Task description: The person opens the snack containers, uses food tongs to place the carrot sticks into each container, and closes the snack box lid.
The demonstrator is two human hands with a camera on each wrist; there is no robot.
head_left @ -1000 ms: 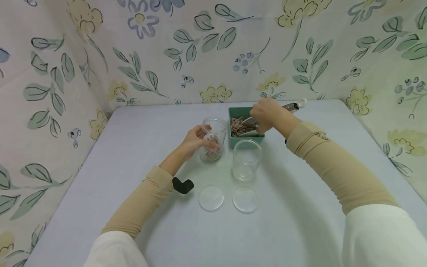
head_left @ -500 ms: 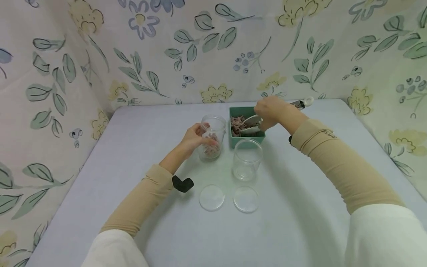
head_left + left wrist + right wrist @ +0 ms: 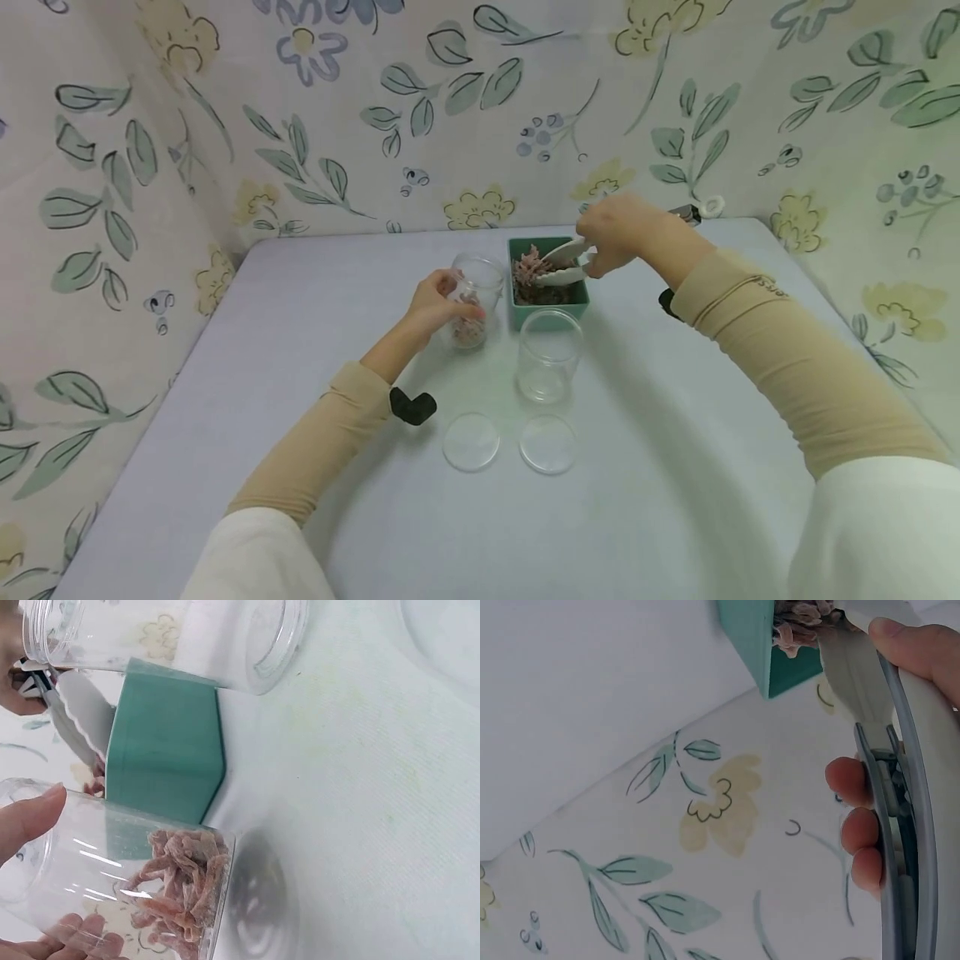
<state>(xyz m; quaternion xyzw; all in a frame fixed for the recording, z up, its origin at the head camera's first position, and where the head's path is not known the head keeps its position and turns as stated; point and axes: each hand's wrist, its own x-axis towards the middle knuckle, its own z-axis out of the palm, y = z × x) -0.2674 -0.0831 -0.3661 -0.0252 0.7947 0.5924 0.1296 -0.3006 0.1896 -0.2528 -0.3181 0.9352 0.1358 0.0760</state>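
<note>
My left hand [image 3: 442, 304] grips a clear plastic jar [image 3: 480, 275], thumb on one side and fingers on the other. Brownish-pink dried strips [image 3: 180, 889] lie in the bottom of that jar. To its right, my right hand [image 3: 622, 233] holds a pair of tongs [image 3: 900, 787] with pale scalloped tips, thumb on one arm and fingers curled round the other. The tips [image 3: 562, 275] are in the green box [image 3: 551, 312], with a clump of the same strips [image 3: 528, 267] between them, raised toward the rim.
A second clear jar [image 3: 550, 358] stands in front of the green box, with no strips in it. Two round clear lids [image 3: 471, 442] lie side by side nearer me on the pale table [image 3: 615, 517]. Floral cloth [image 3: 450, 125] hangs behind the table and at both sides.
My right hand has shifted right and slightly up with the tongs, and the clump between the tips has risen in the box. My left hand keeps its grip on the jar.
</note>
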